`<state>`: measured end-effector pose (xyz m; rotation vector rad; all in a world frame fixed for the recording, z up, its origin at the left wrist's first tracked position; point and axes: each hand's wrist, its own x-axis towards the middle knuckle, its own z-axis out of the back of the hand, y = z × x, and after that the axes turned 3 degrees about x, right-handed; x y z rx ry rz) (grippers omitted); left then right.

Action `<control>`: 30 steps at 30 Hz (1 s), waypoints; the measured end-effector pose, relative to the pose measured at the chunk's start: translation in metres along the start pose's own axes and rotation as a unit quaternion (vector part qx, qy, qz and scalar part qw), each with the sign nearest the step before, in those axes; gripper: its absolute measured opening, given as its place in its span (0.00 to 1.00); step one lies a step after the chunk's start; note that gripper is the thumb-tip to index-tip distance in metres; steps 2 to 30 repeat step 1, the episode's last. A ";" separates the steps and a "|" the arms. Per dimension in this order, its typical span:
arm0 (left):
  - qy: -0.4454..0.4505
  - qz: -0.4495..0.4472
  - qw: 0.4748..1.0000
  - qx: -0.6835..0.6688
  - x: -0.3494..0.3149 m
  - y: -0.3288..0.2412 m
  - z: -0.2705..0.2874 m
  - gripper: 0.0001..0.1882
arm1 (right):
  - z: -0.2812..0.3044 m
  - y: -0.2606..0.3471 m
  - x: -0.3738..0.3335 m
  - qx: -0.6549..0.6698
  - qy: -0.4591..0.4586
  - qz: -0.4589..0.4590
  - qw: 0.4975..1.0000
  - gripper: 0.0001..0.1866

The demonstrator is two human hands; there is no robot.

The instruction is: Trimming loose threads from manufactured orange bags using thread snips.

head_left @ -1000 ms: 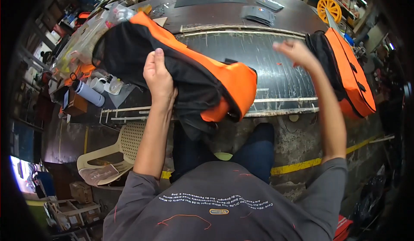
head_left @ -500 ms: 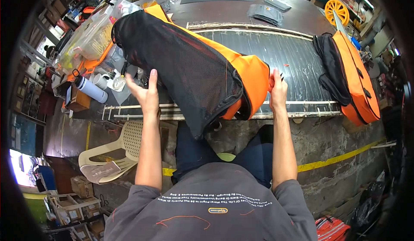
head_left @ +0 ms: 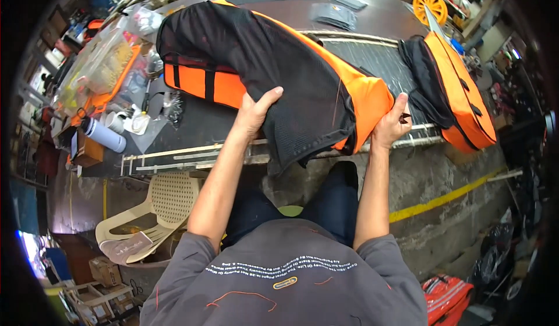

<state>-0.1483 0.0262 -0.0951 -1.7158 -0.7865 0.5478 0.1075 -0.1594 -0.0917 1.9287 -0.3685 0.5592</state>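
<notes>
A large orange bag with black mesh lies slanted over the table's near edge, its dark mesh side facing up. My left hand grips the mesh side near its middle, thumb on top and the other fingers hidden underneath. At the bag's right end, my right hand is closed on the orange fabric. A small dark pointed tool sticks out from the right hand; its kind is too small to make out. To the left, an orange panel with black straps shows under the mesh.
A second orange and black bag lies at the table's right end. On the left are a clear plastic bin, a light blue bottle and white cups. Grey pieces are stacked at the back. A beige plastic chair stands below left.
My left hand has moved right and taken hold of the mesh. The right hand has closed on the bag's end. The bag has shifted right and turned, baring the strapped orange panel.
</notes>
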 end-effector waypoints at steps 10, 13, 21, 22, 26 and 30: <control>0.017 0.023 0.996 0.090 0.003 0.000 0.001 0.37 | 0.012 -0.009 0.002 -0.039 -0.007 0.009 0.999 0.29; 0.017 0.023 0.996 0.090 0.003 0.000 0.001 0.37 | 0.012 -0.009 0.002 -0.039 -0.007 0.009 0.999 0.29; 0.017 0.023 0.996 0.090 0.003 0.000 0.001 0.37 | 0.012 -0.009 0.002 -0.039 -0.007 0.009 0.999 0.29; 0.017 0.023 0.996 0.090 0.003 0.000 0.001 0.37 | 0.012 -0.009 0.002 -0.039 -0.007 0.009 0.999 0.29; 0.017 0.023 0.996 0.090 0.003 0.000 0.001 0.37 | 0.012 -0.009 0.002 -0.039 -0.007 0.009 0.999 0.29; 0.017 0.023 0.996 0.090 0.003 0.000 0.001 0.37 | 0.012 -0.009 0.002 -0.039 -0.007 0.009 0.999 0.29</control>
